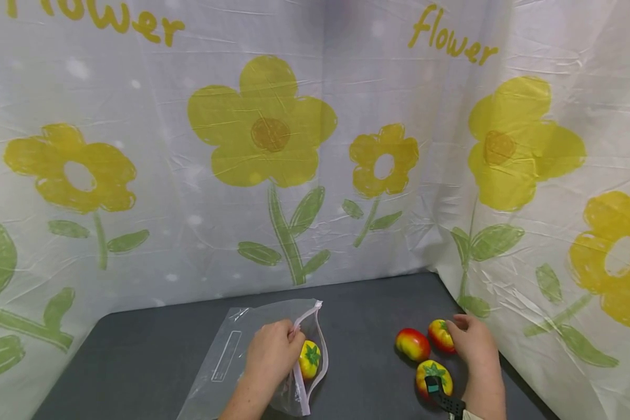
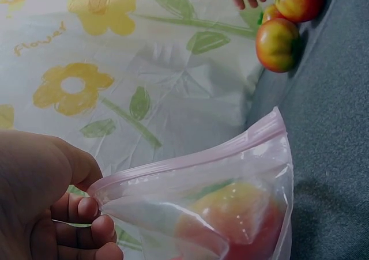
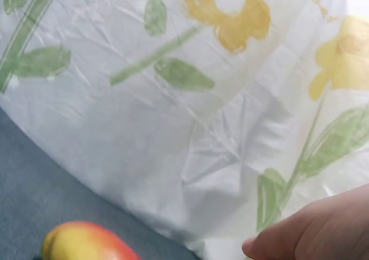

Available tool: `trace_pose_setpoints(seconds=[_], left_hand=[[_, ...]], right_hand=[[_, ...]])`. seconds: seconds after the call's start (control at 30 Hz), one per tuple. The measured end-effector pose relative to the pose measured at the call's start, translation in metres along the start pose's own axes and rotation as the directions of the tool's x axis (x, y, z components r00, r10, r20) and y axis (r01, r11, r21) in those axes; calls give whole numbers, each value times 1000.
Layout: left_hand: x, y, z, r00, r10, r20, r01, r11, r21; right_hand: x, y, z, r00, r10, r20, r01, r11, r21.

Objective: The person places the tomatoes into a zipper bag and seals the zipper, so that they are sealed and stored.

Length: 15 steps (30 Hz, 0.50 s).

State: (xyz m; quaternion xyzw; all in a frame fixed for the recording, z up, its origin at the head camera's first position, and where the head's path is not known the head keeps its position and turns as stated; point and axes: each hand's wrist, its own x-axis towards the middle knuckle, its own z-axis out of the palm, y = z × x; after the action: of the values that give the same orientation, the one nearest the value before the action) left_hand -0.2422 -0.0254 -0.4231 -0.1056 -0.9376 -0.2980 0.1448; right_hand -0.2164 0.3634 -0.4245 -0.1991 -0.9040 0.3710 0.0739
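A clear zip bag with a pale pink zip edge lies on the dark table. My left hand pinches its rim, and the mouth gapes toward the right. Inside sits a red-and-yellow fruit with a green star-shaped cap; through the plastic, the left wrist view shows it blurred. My right hand is at the far right fruit, fingers extended beside it; whether they touch it is unclear. Near it lie a smooth red-and-yellow fruit and a green-capped one, partly behind the wrist strap.
Behind and to the right of the dark table hangs a white curtain printed with yellow flowers. Its right side comes down close to my right hand. A black strap is on the right wrist.
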Motion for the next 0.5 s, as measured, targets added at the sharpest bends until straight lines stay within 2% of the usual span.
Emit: trace_pose_setpoints(seconds=[0.27,0.5], left_hand=[[0,0,0,1000,0,-3,0,1000,3],[-1,1,0,1000,0,0,0,1000,2]], right_hand=[[5,15,3,1000,-28,-13,27,998,-57],[13,29,15,1000,8,-7,-9,997,-73]])
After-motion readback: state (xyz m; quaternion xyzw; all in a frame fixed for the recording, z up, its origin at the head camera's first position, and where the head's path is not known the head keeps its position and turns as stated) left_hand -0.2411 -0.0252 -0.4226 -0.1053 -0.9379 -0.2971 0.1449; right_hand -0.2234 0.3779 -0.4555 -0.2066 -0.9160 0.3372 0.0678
